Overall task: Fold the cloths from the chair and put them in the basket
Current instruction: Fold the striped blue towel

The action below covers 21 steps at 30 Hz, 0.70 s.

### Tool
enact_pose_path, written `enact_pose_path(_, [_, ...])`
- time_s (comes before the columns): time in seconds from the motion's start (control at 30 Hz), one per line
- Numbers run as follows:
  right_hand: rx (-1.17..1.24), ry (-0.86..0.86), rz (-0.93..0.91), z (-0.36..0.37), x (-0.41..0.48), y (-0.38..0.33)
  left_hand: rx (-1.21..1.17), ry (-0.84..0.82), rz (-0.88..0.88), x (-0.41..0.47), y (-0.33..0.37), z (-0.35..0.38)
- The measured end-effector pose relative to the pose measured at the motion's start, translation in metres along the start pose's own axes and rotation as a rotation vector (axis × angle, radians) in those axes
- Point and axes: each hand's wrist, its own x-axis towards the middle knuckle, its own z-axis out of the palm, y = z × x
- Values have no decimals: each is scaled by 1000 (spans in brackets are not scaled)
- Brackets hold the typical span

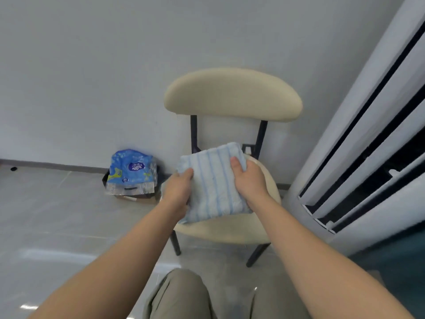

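Both my hands grip a folded white cloth with pale blue stripes at frame centre, over the cream padded chair: left hand and right hand have thumbs clamped on top.

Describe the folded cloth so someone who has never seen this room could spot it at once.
Find the cream chair against the grey wall. Above its seat, the left hand and right hand hold a folded cloth. It alone is pale with thin blue stripes.
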Motion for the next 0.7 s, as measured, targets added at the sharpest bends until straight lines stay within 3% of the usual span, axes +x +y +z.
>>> enact_pose_path(0.17, [-71,-91,89,26,28,-17,325,333,209,16,12,4])
enact_pose_path(0.33, [-141,-170,91,26,25,-114,407,413,264,-16,91,-34])
enact_pose_path(0.7, [-48,-316,81,48,-68,-375,338,464,146,-151,296,-204])
